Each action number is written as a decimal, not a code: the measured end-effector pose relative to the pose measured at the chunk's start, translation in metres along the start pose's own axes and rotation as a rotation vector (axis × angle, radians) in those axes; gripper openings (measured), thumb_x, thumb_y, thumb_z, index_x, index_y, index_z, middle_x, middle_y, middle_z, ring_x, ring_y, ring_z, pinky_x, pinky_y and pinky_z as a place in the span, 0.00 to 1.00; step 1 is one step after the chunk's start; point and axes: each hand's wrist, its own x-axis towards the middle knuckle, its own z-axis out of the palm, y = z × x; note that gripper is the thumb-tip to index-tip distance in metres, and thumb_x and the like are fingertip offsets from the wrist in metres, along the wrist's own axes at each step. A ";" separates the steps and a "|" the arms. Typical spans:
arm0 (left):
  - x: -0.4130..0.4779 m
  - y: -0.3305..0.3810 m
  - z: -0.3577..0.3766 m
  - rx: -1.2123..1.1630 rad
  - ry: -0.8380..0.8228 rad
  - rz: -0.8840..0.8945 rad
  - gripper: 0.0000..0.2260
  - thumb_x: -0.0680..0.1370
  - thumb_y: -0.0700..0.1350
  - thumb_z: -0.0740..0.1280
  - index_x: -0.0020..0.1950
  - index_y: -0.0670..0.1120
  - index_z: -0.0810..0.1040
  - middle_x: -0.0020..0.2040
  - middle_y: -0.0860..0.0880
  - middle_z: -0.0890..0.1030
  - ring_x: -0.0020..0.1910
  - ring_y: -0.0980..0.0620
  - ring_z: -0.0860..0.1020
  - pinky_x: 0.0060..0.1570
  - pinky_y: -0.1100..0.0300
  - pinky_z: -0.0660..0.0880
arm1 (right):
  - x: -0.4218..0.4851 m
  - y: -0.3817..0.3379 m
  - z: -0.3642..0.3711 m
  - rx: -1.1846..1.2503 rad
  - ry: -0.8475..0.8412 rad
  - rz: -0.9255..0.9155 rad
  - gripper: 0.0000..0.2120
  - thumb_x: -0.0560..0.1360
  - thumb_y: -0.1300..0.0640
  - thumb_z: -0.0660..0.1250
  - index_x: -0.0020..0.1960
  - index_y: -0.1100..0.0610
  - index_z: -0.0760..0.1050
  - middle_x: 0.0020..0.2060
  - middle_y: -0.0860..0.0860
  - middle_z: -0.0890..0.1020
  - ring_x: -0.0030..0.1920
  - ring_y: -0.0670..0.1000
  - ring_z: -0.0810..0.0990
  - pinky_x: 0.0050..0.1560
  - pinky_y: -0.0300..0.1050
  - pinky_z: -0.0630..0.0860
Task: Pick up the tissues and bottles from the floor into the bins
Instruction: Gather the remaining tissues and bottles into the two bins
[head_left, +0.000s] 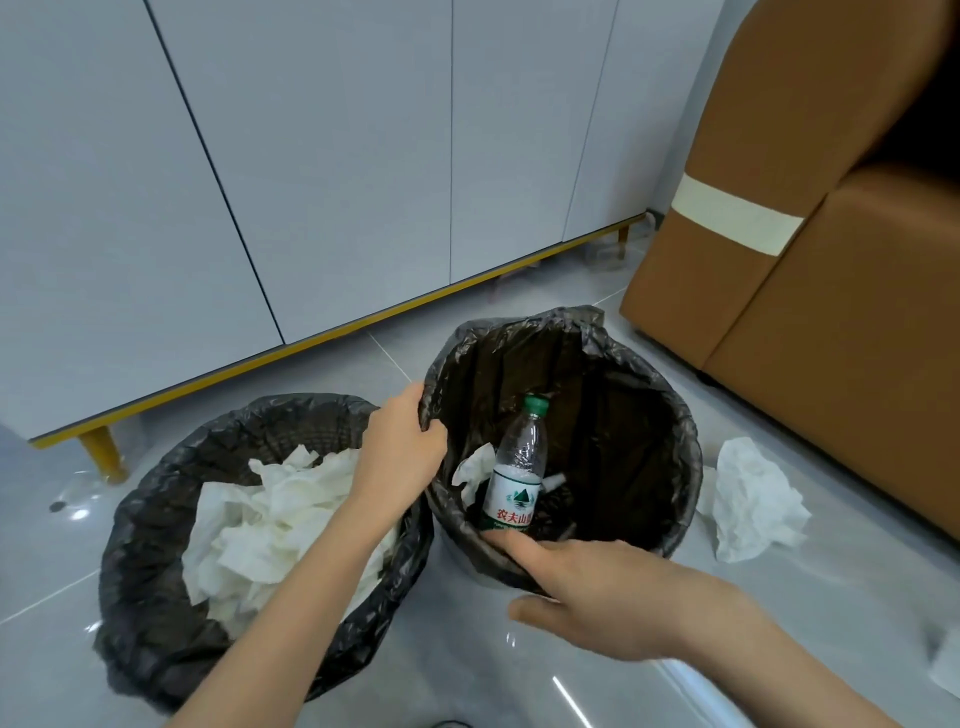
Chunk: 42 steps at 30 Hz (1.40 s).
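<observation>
Two bins lined with black bags stand side by side on the grey floor. The left bin (156, 519) holds several crumpled white tissues (270, 514). In the right bin (670, 415) a clear plastic bottle (517, 467) with a green cap leans upright against the near wall, beside a tissue scrap (474, 467). My left hand (400, 447) grips the right bin's rim at its left side. My right hand (602, 587) lies over the near rim with fingers straight, the index finger at the bottle's base and the thumb outside the bin. A crumpled tissue (753, 499) lies on the floor right of the bin.
A brown sofa (831, 270) with a pale tape strip stands close at the right. A grey cabinet (311, 156) on yellow legs runs behind the bins. Another white tissue (948, 667) shows at the right edge.
</observation>
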 end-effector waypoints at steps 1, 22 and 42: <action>-0.005 -0.002 0.002 -0.023 0.018 0.013 0.05 0.77 0.36 0.60 0.48 0.45 0.74 0.30 0.50 0.72 0.27 0.54 0.69 0.29 0.62 0.63 | -0.001 0.001 -0.005 0.132 -0.079 0.015 0.22 0.82 0.43 0.51 0.74 0.43 0.53 0.67 0.49 0.71 0.65 0.52 0.71 0.62 0.47 0.68; -0.048 0.010 0.026 -0.115 -0.029 0.259 0.17 0.80 0.42 0.59 0.69 0.52 0.70 0.28 0.56 0.69 0.26 0.61 0.70 0.29 0.68 0.62 | 0.143 0.074 0.032 -0.144 0.001 0.551 0.33 0.80 0.55 0.58 0.78 0.50 0.44 0.76 0.63 0.39 0.75 0.64 0.53 0.69 0.56 0.63; 0.005 0.017 0.039 -0.220 0.025 0.046 0.15 0.81 0.41 0.57 0.68 0.48 0.70 0.48 0.54 0.76 0.46 0.53 0.76 0.46 0.62 0.68 | 0.115 0.078 -0.004 0.316 0.557 0.494 0.11 0.75 0.59 0.63 0.49 0.63 0.82 0.47 0.61 0.83 0.50 0.60 0.81 0.43 0.43 0.73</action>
